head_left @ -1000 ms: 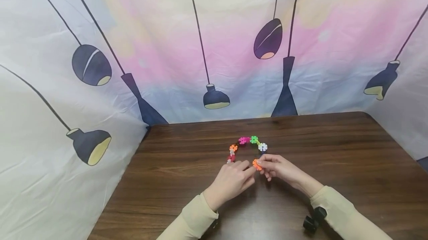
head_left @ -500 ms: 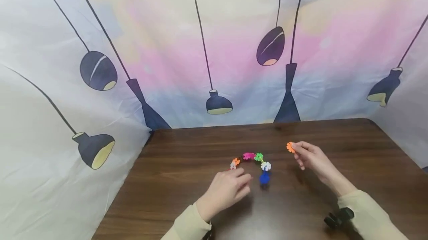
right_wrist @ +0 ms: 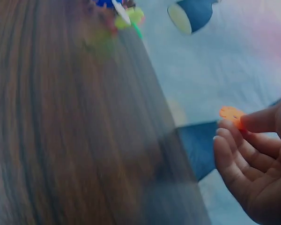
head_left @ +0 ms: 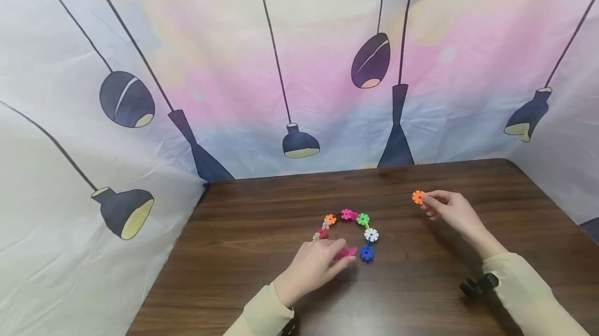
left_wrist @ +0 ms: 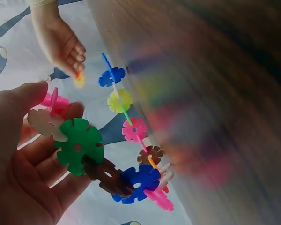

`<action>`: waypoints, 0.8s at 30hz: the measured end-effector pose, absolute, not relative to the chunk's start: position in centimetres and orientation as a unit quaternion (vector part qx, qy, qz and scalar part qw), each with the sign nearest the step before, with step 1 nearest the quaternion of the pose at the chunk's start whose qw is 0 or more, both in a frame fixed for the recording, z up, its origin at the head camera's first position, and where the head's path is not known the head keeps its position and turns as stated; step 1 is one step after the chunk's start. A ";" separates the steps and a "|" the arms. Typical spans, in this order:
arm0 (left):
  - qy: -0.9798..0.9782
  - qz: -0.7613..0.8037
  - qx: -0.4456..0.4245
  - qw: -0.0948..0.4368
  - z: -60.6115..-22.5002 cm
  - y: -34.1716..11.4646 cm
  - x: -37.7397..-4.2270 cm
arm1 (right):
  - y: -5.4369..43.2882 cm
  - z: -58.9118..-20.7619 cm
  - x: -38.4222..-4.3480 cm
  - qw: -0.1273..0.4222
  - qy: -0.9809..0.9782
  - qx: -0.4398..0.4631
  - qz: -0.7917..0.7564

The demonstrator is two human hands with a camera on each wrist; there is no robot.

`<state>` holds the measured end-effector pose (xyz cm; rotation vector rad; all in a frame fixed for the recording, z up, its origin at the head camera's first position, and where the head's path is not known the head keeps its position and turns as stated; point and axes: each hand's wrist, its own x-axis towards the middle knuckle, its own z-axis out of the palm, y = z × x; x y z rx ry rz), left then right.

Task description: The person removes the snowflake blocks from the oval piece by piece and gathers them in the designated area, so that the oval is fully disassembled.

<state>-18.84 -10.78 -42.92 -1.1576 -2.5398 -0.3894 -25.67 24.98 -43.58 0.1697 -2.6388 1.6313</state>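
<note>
A chain of notched, flower-shaped plastic discs (head_left: 371,234) curves over the table in the head view, the discs slotted edge to edge in several colours. My left hand (head_left: 312,268) holds one end, thumb and finger at a pink disc (left_wrist: 56,101). White, green (left_wrist: 79,146), brown and blue discs follow it, partly in front of the palm in the left wrist view. The chain's other end is a blue disc (head_left: 367,253), just right of the left fingertips. Away to the right, my right hand (head_left: 456,217) pinches a loose orange disc (right_wrist: 231,114) between thumb and fingers.
The brown wood-grain table (head_left: 243,232) runs back to a cloth backdrop (head_left: 327,39) printed with hanging lamps. Pale cloth also hangs at the left and right sides. A black wrist device (head_left: 479,285) sits at the right sleeve.
The right hand has moved right and away from the chain with the orange disc. The blue end disc has come into sight, and the pink disc shows at the left fingers.
</note>
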 end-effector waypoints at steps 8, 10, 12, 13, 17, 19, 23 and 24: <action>-0.903 -0.129 -0.389 0.129 -43.0 -10.7 -18.8 | 26.9 -45.9 -26.6 -0.052 -0.885 0.060 0.458; -0.905 -0.132 -0.384 0.124 -43.0 -10.8 -18.8 | 27.0 -46.2 -26.8 -0.060 -0.898 0.059 0.431; -0.907 -0.134 -0.381 0.122 -43.0 -10.8 -18.8 | 27.0 -46.2 -26.9 -0.058 -0.908 0.060 0.411; -0.907 -0.134 -0.380 0.122 -43.0 -10.8 -18.8 | 26.9 -46.2 -27.0 -0.057 -0.911 0.058 0.404; -0.906 -0.137 -0.381 0.124 -43.1 -10.8 -18.8 | 26.4 -45.8 -27.2 -0.052 -0.921 0.052 0.383; -0.905 -0.141 -0.382 0.120 -43.0 -10.8 -18.8 | 26.3 -45.7 -27.2 -0.053 -0.923 0.047 0.378; -0.905 -0.149 -0.383 0.108 -42.9 -10.9 -18.8 | 26.1 -45.7 -27.2 -0.056 -0.924 0.043 0.376; -0.905 -0.150 -0.384 0.104 -42.9 -11.0 -18.7 | 26.1 -45.7 -27.2 -0.055 -0.924 0.045 0.376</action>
